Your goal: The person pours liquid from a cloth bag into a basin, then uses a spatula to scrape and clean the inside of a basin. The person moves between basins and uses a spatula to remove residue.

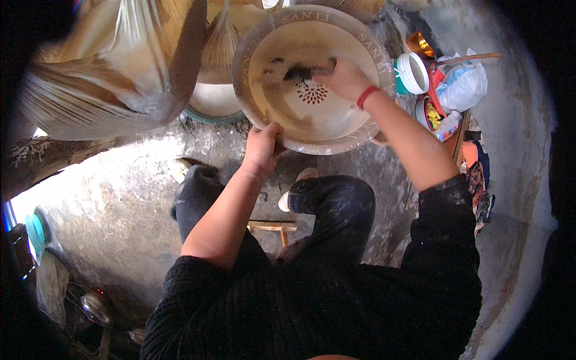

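A wide, shallow basin (360, 123) with a worn pale rim is tilted up in front of me; a dark red petal pattern marks its bottom. At the near left edge, my left hand (263, 144) is closed round the rim, thumb on top. Inside the basin my right hand (345, 79), with a red cord at the wrist, has its fingers curled down against the surface. A dark, ragged patch (295, 73) lies by those fingertips. Whether it is a clump, a cloth or a mark I cannot tell, and the fingers hide what they hold.
Big cloth bundles (120, 66) hang at the upper left, above a pale-filled tub (213, 99). To the right, along the wall, stand a white-and-green bucket (411, 73), a plastic bag (465, 84) and a small container of yellow pieces (431, 115). A wooden stool (273, 226) shows between my legs.
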Demonstrator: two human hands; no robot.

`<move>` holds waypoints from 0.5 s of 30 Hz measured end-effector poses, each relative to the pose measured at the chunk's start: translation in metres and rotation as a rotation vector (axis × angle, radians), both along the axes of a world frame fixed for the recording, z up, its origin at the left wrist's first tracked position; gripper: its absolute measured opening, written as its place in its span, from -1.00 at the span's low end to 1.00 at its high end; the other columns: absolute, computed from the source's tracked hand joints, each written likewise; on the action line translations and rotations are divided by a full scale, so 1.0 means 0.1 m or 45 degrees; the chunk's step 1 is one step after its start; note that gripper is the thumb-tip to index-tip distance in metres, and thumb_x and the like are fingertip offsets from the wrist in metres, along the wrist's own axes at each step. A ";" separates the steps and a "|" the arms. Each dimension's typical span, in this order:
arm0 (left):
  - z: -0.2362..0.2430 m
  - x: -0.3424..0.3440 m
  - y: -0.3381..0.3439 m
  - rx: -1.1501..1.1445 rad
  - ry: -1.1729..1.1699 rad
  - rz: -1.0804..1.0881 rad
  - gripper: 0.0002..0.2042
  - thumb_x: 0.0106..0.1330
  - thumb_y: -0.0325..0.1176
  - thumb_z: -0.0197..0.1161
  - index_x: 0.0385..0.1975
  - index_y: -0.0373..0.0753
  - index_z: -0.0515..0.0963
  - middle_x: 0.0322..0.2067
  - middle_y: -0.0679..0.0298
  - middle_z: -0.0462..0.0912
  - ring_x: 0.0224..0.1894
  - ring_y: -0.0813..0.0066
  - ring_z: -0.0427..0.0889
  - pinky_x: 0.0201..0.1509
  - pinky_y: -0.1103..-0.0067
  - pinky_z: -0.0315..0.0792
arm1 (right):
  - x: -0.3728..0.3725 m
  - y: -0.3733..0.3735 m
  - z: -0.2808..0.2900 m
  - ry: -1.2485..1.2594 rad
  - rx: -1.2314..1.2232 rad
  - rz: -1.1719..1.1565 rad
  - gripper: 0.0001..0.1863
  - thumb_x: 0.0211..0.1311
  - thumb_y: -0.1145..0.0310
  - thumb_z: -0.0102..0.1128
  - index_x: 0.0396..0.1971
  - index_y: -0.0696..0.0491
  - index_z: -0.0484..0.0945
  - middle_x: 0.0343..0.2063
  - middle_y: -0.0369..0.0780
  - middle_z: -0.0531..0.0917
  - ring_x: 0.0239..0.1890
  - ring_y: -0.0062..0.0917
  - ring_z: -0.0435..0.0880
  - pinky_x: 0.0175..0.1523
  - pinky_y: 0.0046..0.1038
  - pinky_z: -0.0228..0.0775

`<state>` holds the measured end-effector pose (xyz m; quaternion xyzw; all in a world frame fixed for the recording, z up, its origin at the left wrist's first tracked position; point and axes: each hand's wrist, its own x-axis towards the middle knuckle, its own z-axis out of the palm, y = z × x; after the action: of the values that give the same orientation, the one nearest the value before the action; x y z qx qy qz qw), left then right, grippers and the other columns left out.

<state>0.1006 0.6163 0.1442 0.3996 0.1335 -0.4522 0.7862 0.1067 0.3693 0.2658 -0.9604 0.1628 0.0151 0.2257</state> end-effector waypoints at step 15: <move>0.00 -0.07 -0.02 0.031 -0.001 0.078 -0.67 0.30 -0.47 0.18 0.07 -0.33 0.44 -0.22 0.17 0.64 -0.38 0.38 0.66 -0.40 0.47 0.61 | -1.04 -0.23 0.64 0.532 0.134 -0.520 -0.59 0.04 0.21 0.46 -0.20 0.21 0.72 -0.36 -0.03 0.77 -0.22 -0.27 0.76 -0.05 -0.29 0.53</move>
<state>0.0935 0.6140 0.1440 0.4050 0.1509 -0.4261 0.7948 0.0028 0.3462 0.3299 -0.8707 0.3946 0.1754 0.2353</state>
